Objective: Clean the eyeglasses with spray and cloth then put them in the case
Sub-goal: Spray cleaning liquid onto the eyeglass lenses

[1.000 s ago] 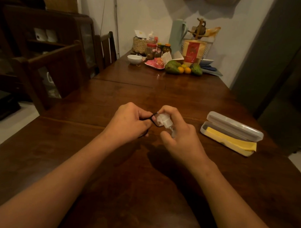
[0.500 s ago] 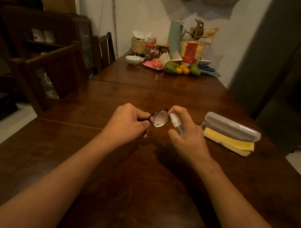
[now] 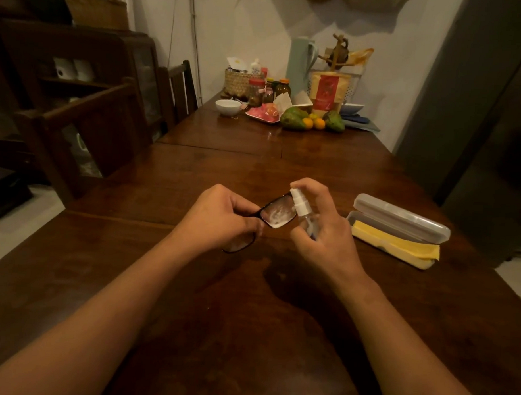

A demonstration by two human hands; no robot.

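The clear eyeglasses case (image 3: 400, 217) lies open on the wooden tabletop (image 3: 249, 315), lid tipped back, with a yellow cloth (image 3: 399, 246) lying in its tray and hanging over the near rim. Left of the case, the right hand (image 3: 329, 232) has its fingers curled round a small clear spray bottle (image 3: 299, 205); its forefinger rests on top of the white pump head, and the nozzle faces away from the case. Further left of the case, just beside the nozzle, are the black-framed eyeglasses (image 3: 278, 212), held above the tabletop. The lens nearer the case is smeared white with wet spray. The left hand (image 3: 220, 216) pinches the frame near the bridge between thumb and curled fingers, and the other lens shows partly below its knuckles. Well beyond the case, at the tabletop's far end, stand a white bowl (image 3: 228, 107), jars and fruit (image 3: 310, 122).
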